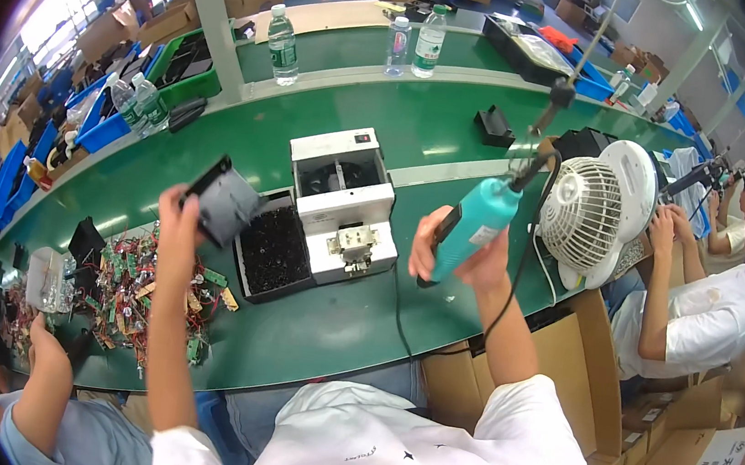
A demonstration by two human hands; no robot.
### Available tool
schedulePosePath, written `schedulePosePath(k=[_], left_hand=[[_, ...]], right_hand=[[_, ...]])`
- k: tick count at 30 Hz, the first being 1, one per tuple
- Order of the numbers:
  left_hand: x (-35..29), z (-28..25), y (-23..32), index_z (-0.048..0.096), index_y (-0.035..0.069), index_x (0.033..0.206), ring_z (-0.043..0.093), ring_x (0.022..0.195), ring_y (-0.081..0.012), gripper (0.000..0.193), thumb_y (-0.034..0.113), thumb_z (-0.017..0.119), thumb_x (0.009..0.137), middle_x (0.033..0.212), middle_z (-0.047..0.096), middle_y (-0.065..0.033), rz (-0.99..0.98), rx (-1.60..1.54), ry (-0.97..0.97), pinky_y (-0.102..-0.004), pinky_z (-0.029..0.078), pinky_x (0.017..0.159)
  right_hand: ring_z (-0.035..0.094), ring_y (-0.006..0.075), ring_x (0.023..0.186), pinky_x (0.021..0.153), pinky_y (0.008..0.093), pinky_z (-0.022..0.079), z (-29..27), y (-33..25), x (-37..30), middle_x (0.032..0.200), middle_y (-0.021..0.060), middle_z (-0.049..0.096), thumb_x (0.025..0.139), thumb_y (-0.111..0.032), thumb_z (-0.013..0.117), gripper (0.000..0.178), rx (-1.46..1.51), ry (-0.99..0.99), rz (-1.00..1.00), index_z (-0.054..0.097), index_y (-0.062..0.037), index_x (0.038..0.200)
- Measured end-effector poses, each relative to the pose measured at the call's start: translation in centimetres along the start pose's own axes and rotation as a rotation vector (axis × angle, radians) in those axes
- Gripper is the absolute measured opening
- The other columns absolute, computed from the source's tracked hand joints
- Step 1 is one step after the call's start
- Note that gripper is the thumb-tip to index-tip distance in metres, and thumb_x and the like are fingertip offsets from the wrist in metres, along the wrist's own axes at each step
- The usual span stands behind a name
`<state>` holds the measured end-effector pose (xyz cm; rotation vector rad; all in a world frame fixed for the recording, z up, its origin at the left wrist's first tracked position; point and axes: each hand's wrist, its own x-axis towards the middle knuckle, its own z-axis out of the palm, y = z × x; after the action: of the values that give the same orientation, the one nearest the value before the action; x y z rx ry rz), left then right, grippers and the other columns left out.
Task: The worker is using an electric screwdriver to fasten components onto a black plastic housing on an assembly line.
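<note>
My left hand [180, 211] is closed on the edge of a black plastic housing [227, 202], lifted above the bench and slightly blurred. In my right hand [484, 265] is a teal electric screwdriver [476, 226], tilted, its upper end beside a hanging line and a black cord. Between the two hands stands a white screw feeder [351, 216] with a metal outlet at its front. Against its left side lies a black tray [281, 293] filled with small dark pieces, probably screws. The housing is over the tray's far left corner.
Wired circuit boards [140, 298] are heaped left of my left forearm. A co-worker's hand [38, 332] is beyond them. On the right are a white fan [591, 211], a person in white [704, 307] and an open cardboard box [573, 366]. Bottles [283, 48] line the far ledge.
</note>
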<state>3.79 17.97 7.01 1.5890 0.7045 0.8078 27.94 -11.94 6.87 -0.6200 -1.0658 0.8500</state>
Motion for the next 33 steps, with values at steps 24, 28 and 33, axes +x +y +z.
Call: schedulePosePath(k=[24,28,33], left_hand=[[-1.3,10.9,7.4,0.037,0.007,0.139,0.053,0.109,-0.0197,0.058,0.005,0.058,0.086,0.133,0.048,-0.0120,0.543,-0.176,-0.397,-0.0331,0.042,0.095],[-2.4,11.2,8.5,0.043,0.006,0.131,0.052,0.104,-0.0184,0.055,0.009,0.066,0.081,0.125,0.050,-0.0099,0.783,-0.048,-0.318,-0.0306,0.042,0.091],[-4.9,9.6,7.8,0.049,0.006,0.115,0.051,0.095,-0.0135,0.045,0.013,0.073,0.077,0.109,0.053,-0.0068,0.673,-0.074,-0.251,-0.0271,0.042,0.084]], right_hand=[[0.062,0.0356,0.080,0.064,0.0392,0.052,-7.6,-2.7,11.8,0.112,0.0261,0.057,0.080,-0.041,0.056,0.065,0.219,0.135,0.285,0.043,0.0002,0.128],[0.063,0.0331,0.078,0.063,0.0368,0.052,-1.8,-2.4,12.7,0.107,0.0243,0.059,0.083,-0.043,0.051,0.059,0.263,-0.111,0.480,0.048,0.0009,0.123],[0.060,0.0294,0.086,0.072,0.0367,0.050,1.6,-1.0,12.2,0.108,0.0203,0.058,0.087,-0.045,0.046,0.055,0.011,-0.115,0.537,0.052,0.0007,0.117]])
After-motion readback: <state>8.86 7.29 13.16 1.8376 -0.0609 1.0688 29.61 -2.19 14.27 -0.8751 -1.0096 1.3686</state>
